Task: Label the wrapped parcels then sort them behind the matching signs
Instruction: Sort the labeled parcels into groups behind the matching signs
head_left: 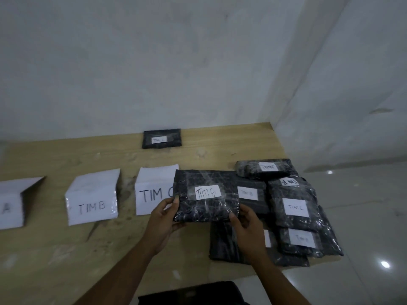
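Both my hands hold up a black wrapped parcel (207, 208) whose white label reads TIM B. My left hand (164, 221) grips its lower left edge and my right hand (244, 225) grips its lower right corner. The parcel covers the right part of the folded white TIM C sign (152, 190). The TIM B sign (92, 201) stands to the left, and a sign ending in A (13, 203) is at the far left. One parcel labelled TIM C (161, 138) lies by the wall behind the TIM C sign. A heap of several labelled black parcels (295, 208) sits at the right.
The wooden table (88, 256) ends at the right just past the heap, where a glossy white floor (370, 238) begins. A white wall (154, 73) runs along the table's back. A dark object (191, 291) sits at the near edge between my forearms.
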`<state>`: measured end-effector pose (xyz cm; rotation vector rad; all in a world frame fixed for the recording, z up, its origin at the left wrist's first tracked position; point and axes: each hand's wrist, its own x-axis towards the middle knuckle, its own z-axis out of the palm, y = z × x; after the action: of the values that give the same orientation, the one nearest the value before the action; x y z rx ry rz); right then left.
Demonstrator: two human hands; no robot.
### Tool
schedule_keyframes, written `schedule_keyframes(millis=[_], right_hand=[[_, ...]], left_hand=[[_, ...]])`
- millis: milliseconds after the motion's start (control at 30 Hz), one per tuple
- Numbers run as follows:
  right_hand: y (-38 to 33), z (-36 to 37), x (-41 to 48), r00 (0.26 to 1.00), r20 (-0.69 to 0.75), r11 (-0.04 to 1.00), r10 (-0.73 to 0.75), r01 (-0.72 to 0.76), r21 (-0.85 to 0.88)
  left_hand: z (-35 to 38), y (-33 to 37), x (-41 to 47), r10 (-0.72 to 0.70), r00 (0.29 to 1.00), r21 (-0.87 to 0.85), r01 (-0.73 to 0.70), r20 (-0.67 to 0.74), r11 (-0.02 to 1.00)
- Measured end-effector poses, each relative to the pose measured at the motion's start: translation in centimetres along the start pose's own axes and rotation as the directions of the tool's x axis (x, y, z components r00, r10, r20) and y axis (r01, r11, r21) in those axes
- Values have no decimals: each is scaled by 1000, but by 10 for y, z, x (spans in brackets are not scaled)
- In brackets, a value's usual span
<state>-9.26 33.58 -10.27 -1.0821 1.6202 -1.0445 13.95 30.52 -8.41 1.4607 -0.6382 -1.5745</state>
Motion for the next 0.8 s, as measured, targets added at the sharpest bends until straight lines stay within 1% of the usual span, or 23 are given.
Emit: schedule_keyframes(millis=[133, 233, 400, 500, 600, 700, 733, 800], right_hand=[[-21, 37, 8, 997, 77, 1000, 12, -14, 23], [-34, 71, 16, 996, 94, 1000, 9, -8, -11], [-49, 150, 26, 993, 109, 999, 39, -35, -41], [-57, 199, 29, 988, 141, 996, 57, -46, -82], [-64, 253, 35, 990, 140, 985, 20, 4, -174], [-74, 306, 48, 985, 172, 964, 2, 44, -263], [-78, 310, 51, 985, 174, 956, -11, 61, -286], [-85, 344, 69, 988, 155, 937, 2, 52, -347]], left_hand=[[-35, 18, 6, 18, 999, -54, -20, -51, 998], [-67, 30, 13, 7, 996, -76, -14, -90, 997], [-144, 56, 31, -13, 988, -102, -2, -153, 995], [-187, 68, 45, 1, 982, -56, -12, -188, 998], [-235, 83, 64, 29, 976, -28, -35, -214, 999], [-279, 103, 84, 40, 974, 27, -35, -221, 999], [-281, 108, 86, 45, 973, 64, -31, -226, 997], [-307, 124, 104, 63, 970, 169, -23, -235, 985]])
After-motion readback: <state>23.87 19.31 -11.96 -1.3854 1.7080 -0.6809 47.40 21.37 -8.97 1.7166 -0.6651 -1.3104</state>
